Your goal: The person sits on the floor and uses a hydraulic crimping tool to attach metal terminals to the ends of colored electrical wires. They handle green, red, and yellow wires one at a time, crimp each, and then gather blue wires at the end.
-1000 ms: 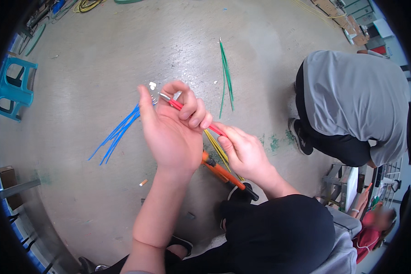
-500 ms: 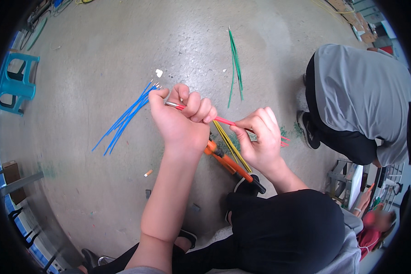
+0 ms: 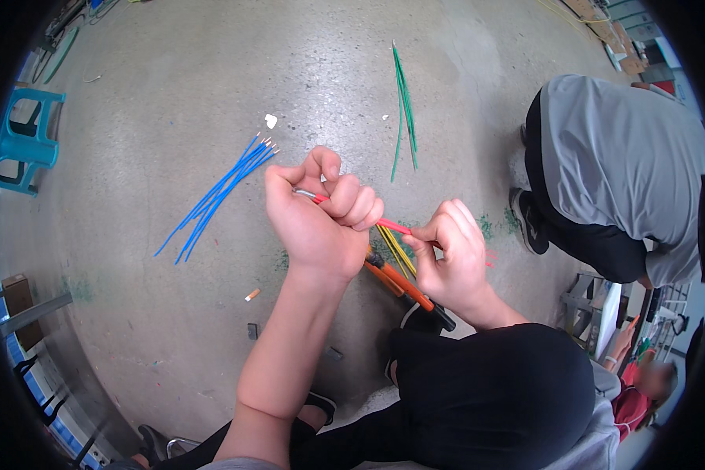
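"One broad grey floor (image 3: 172,102) is spreading below; what's lying on it?"

"Blue wires (image 3: 227,186) are lying left, green wires (image 3: 401,78) farther off."

"And the hands?"

"The left hand (image 3: 317,218) is grasping red wires (image 3: 394,225); the right hand (image 3: 454,258) is pinching them farther along. An orange-handled tool (image 3: 419,296) is showing below."

"Where are the red wires sitting?"

"They're running across both hands, a metal tip (image 3: 305,193) poking out by the left thumb."

"Which step?"

"They're gathering the strands, I'm guessing; the next move is probably calling for a steady left grip."
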`<state>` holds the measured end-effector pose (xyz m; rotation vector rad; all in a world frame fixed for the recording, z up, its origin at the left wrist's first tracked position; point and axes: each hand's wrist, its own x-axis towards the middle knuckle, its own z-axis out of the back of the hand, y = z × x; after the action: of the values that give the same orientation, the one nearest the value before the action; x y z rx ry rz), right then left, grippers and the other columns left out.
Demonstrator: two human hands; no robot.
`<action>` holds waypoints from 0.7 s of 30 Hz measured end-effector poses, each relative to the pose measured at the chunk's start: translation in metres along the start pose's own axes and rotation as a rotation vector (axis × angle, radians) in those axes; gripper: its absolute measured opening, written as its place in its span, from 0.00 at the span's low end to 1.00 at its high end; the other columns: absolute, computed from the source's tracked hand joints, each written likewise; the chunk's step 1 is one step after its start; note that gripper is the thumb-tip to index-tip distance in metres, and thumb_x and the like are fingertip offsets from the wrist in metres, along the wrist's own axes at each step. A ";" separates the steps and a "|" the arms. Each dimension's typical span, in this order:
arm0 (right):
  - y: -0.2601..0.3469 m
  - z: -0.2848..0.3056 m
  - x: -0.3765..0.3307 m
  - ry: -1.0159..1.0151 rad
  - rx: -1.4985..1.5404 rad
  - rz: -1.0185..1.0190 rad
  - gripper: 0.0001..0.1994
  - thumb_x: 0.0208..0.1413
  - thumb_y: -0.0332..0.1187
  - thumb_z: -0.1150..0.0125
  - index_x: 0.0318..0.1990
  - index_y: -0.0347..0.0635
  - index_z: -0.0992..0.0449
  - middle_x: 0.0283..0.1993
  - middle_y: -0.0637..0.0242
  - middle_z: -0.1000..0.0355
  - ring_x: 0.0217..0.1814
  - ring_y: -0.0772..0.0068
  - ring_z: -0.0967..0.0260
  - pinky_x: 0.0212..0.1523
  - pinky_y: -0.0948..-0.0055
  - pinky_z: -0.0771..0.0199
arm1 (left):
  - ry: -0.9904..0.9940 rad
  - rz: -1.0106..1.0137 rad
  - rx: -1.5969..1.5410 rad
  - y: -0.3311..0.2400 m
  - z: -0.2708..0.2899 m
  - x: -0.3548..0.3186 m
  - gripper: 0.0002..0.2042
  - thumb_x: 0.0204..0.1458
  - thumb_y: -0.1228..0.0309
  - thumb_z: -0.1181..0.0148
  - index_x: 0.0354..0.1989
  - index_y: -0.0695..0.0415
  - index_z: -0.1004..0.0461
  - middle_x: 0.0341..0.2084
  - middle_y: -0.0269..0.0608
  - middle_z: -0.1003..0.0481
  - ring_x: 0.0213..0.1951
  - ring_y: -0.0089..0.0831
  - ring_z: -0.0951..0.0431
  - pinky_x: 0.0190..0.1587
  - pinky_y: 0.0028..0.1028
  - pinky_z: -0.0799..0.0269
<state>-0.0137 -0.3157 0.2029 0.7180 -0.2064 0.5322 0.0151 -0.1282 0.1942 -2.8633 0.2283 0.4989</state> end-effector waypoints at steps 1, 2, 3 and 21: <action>0.000 -0.001 -0.001 -0.005 0.010 -0.001 0.11 0.41 0.18 0.30 0.27 0.38 0.28 0.26 0.61 0.39 0.28 0.57 0.40 0.28 0.61 0.40 | 0.007 0.001 0.005 0.000 0.000 0.000 0.13 0.59 0.58 0.62 0.25 0.49 0.40 0.09 0.23 0.58 0.15 0.21 0.62 0.22 0.30 0.59; -0.002 -0.001 -0.001 -0.007 0.018 0.006 0.11 0.42 0.19 0.29 0.27 0.38 0.29 0.26 0.61 0.38 0.29 0.57 0.40 0.29 0.62 0.39 | 0.041 -0.012 0.000 0.000 0.000 -0.001 0.13 0.59 0.57 0.62 0.26 0.49 0.40 0.09 0.23 0.58 0.15 0.21 0.62 0.22 0.30 0.60; -0.003 0.000 -0.002 -0.009 0.025 0.013 0.11 0.42 0.19 0.29 0.27 0.39 0.29 0.27 0.60 0.37 0.29 0.57 0.39 0.30 0.63 0.38 | 0.076 -0.026 -0.006 0.000 0.001 -0.002 0.13 0.60 0.57 0.62 0.26 0.49 0.40 0.08 0.23 0.58 0.15 0.21 0.62 0.22 0.30 0.60; 0.011 0.024 0.007 0.059 0.030 -0.076 0.18 0.57 0.27 0.34 0.56 0.41 0.19 0.26 0.63 0.32 0.25 0.62 0.34 0.29 0.65 0.31 | 0.154 -0.140 0.165 0.010 -0.040 -0.013 0.23 0.61 0.47 0.52 0.46 0.57 0.31 0.28 0.38 0.33 0.35 0.30 0.33 0.41 0.32 0.39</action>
<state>-0.0135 -0.3224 0.2291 0.7356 -0.1155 0.4842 0.0134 -0.1457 0.2333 -2.7325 0.0879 0.2222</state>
